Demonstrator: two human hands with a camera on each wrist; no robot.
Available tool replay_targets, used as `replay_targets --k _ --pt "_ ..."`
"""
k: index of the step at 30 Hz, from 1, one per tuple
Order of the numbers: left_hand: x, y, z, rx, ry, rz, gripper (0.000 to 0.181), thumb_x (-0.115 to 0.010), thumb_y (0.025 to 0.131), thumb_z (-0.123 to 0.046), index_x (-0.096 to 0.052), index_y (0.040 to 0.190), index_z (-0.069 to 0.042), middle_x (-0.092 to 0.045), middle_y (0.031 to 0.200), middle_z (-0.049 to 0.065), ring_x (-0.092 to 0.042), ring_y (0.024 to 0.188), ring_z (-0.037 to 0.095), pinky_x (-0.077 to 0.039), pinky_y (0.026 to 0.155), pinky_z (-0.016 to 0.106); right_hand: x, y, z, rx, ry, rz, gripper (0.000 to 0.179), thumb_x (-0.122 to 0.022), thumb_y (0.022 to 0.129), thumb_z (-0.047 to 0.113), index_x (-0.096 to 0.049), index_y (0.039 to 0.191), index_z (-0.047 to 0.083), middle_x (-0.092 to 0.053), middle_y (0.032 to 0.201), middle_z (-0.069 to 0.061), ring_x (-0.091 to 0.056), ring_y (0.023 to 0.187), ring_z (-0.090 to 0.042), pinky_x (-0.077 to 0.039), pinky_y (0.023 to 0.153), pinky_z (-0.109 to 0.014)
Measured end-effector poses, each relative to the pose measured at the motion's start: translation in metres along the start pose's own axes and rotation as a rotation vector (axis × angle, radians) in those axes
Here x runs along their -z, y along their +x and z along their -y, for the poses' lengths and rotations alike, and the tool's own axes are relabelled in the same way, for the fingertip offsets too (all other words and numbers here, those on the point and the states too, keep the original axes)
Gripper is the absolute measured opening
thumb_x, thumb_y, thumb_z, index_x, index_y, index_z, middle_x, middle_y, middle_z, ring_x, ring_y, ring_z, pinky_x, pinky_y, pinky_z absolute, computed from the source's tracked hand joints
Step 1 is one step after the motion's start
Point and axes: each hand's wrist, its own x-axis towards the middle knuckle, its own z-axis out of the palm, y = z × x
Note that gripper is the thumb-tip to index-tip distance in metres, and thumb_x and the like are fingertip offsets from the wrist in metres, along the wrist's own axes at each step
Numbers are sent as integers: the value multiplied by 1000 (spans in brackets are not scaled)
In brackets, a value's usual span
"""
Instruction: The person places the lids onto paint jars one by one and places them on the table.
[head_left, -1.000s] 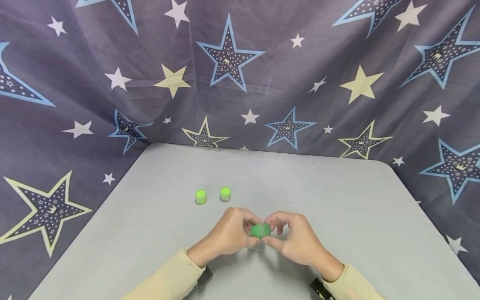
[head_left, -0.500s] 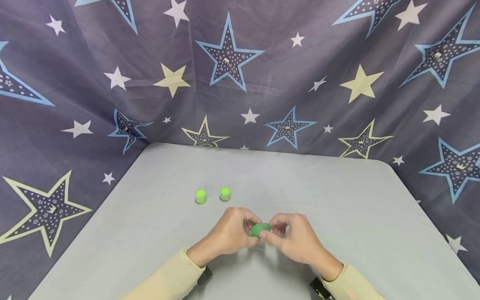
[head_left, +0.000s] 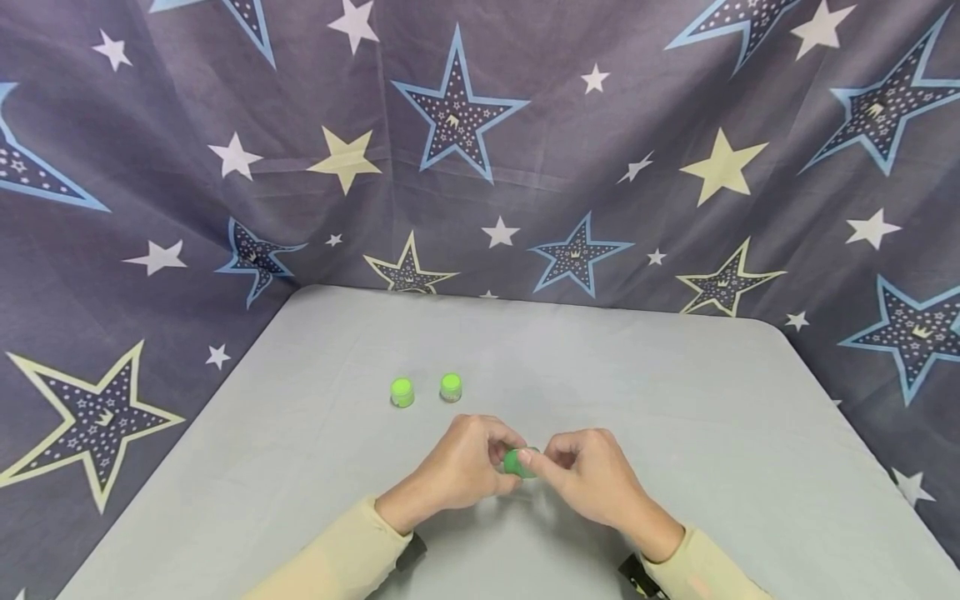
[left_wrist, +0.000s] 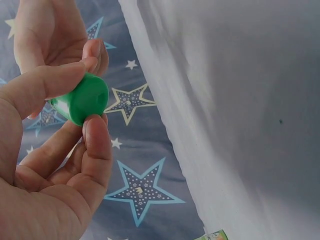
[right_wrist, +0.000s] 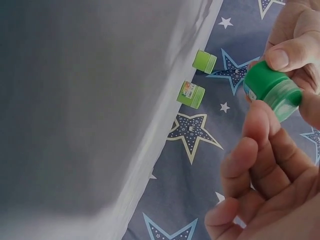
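Between both hands, above the table, is a small dark green jar (head_left: 512, 463) lying on its side. My left hand (head_left: 467, 462) grips its body with thumb and fingertips, and the rounded green base (left_wrist: 90, 100) faces the left wrist camera. On its other end sits a see-through lid (right_wrist: 283, 100), turned to the right. My right hand (head_left: 596, 479) pinches the jar at that lid end, its thumb covering part of it in the head view. Two light green jars, one on the left (head_left: 402, 392) and one on the right (head_left: 451, 387), stand upright beyond my left hand.
A pale grey cloth covers the table (head_left: 637, 375). Behind it and along both sides hangs a dark curtain (head_left: 540, 167) printed with stars. A printed label (right_wrist: 189, 90) shows on one light green jar in the right wrist view.
My right thumb has come up over the lid end of the dark green jar, and the right fingers have shifted slightly. The left hand and the light green jars stay in place.
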Motion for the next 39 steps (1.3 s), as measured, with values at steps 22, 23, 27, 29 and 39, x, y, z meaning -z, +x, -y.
replay_targets --k 22,23,27,29,39 --pt "1 1 0 -11 1 -20 26 -88 70 1 -79 91 -12 -68 83 -10 -66 77 17 -55 69 24 7 1 -3 221 -43 -71 46 -92 71 17 -70 110 21 -67 96 12 -59 77 -9 -44 74 -33" --pt "1 1 0 -11 2 -20 27 -88 70 1 -79 91 -12 -68 83 -10 -66 77 17 -55 69 24 7 1 -4 234 -47 -60 49 -93 69 15 -69 112 21 -67 98 14 -58 79 -8 -42 76 -33" --pt "1 1 0 -13 6 -24 27 -88 70 0 -79 93 -12 -69 84 -9 -67 77 19 -55 69 23 8 0 -5 256 -46 -25 54 -94 66 11 -68 112 22 -66 102 15 -57 82 -8 -40 77 -31" --pt "1 1 0 -15 7 -27 27 -88 70 -1 -79 93 -12 -69 83 -9 -66 77 18 -55 68 23 7 0 -5 258 -42 -18 54 -94 66 9 -68 112 22 -66 102 16 -57 82 -8 -40 77 -31" --pt "1 0 0 -10 -2 -24 29 -89 69 0 -80 94 -12 -69 83 -10 -65 76 15 -55 69 23 6 1 -3 245 -18 1 48 -92 68 3 -70 104 27 -68 101 21 -57 78 -9 -40 75 -34"
